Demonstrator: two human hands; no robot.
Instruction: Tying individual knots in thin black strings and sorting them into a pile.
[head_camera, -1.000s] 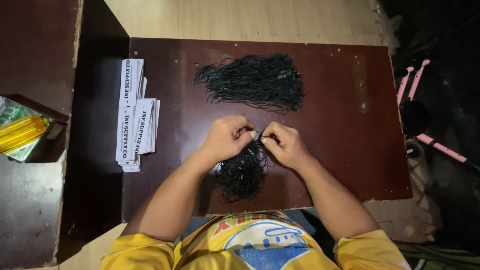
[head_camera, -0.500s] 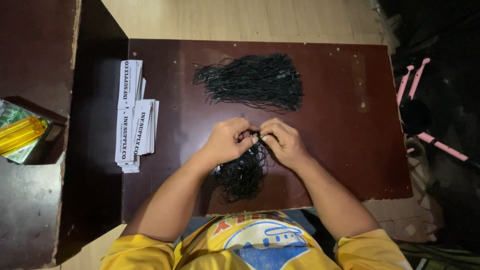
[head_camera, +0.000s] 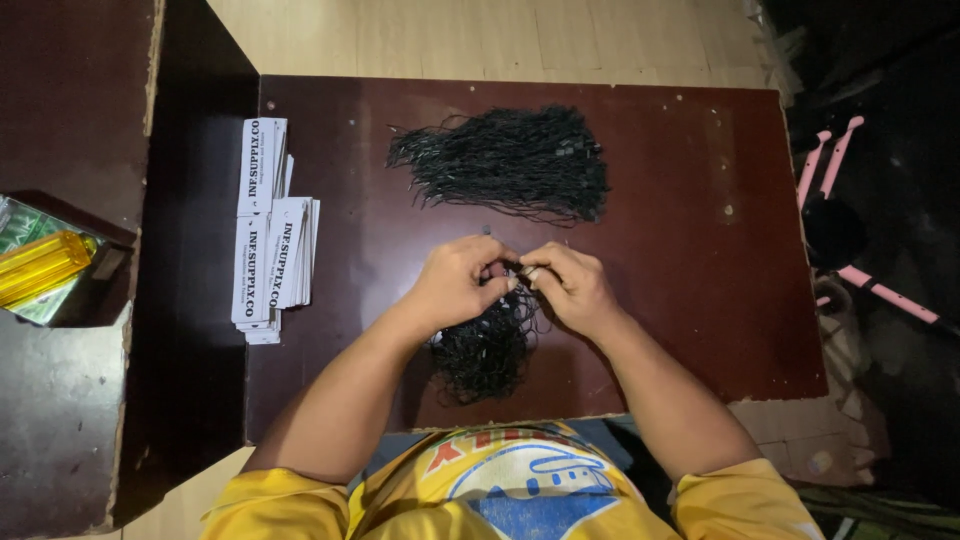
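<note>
Black cords bundle (head_camera: 487, 345) trails near-to-far under your left hand (head_camera: 455, 283) and right hand (head_camera: 570, 285), fingers pinched on its far end.

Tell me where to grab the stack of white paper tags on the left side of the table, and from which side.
Pinch the stack of white paper tags across its long edges near the middle, coming from above. The tags lie flat in an overlapping, slightly fanned pile on the dark table, so a mid-length pinch would likely keep them together. Both the left hand and right hand are busy with black strings.
</note>
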